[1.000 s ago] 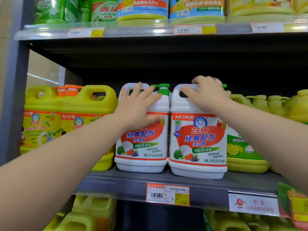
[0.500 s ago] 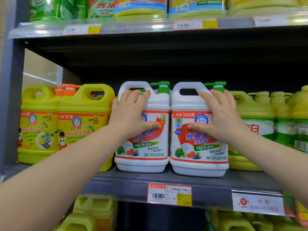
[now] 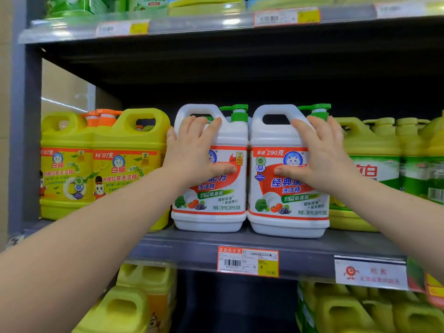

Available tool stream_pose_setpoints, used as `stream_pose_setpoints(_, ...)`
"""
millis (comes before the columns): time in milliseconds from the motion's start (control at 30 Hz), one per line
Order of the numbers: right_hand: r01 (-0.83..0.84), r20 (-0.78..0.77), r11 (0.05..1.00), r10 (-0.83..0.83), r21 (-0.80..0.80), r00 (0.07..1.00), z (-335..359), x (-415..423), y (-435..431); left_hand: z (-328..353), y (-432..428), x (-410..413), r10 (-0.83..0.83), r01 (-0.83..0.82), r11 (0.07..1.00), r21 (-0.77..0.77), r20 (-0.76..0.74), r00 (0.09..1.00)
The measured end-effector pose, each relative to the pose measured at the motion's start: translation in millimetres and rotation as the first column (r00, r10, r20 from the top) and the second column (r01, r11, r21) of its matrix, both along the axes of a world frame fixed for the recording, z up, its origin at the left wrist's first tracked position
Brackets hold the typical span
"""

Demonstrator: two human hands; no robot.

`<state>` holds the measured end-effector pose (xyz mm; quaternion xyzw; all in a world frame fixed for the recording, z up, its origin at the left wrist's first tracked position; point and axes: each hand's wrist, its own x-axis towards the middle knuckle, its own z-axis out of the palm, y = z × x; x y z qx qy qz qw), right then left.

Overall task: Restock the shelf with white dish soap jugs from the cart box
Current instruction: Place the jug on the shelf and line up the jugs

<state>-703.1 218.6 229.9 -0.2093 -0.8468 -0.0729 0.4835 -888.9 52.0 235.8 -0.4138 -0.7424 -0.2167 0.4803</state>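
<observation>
Yellow jugs (image 3: 129, 164) and green-labelled jugs (image 3: 374, 164) flank the two white jugs (image 3: 216, 203).

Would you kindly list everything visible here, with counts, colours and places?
left white jug: one, white, green pump, centre of the middle shelf
right white jug: one, white, green pump, beside it
orange-capped jugs: two visible, yellow, left of the white pair
yellow-green jugs: several, green labels, right of the white pair
lower jugs: several, yellow, shelf below
top-shelf products: several, green and blue, blurred
price tag: one, red and yellow, shelf edge, centre
white sign: one, shelf edge, right
left hand: one, pressing left white jug
right hand: one, pressing right white jug
</observation>
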Motion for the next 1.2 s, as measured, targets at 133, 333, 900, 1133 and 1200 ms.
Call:
stream_pose_setpoints(133,0.029,0.033,1.0,-0.029,-0.002,0.999,1,1,-2,-1,-6,-1,0.001,-0.002,0.996,-0.087,-0.006,1.0)
stream_pose_setpoints(333,0.189,0.129,0.977,-0.202,0.103,0.971,0,5,-6,-5,-16,-2,0.033,-0.04,0.98,-0.195,-0.039,0.999)
stream_pose_setpoints(900,0.208,0.226,0.978,-0.208,0.025,0.952,-9,15,-39,-17,-18,20,0.073,-0.094,0.966,-0.24,-0.092,0.993)
stream_pose_setpoints(1133,0.27,0.403,0.957,-0.288,0.102,0.869,-29,43,-68,-46,-17,45,-0.138,0.103,0.947,-0.303,-0.097,0.986)
stream_pose_setpoints(1200,0.323,0.424,0.94,-0.339,0.112,0.84,-37,55,-77,-55,-13,56,-0.216,0.176,0.929,-0.325,-0.091,0.972)
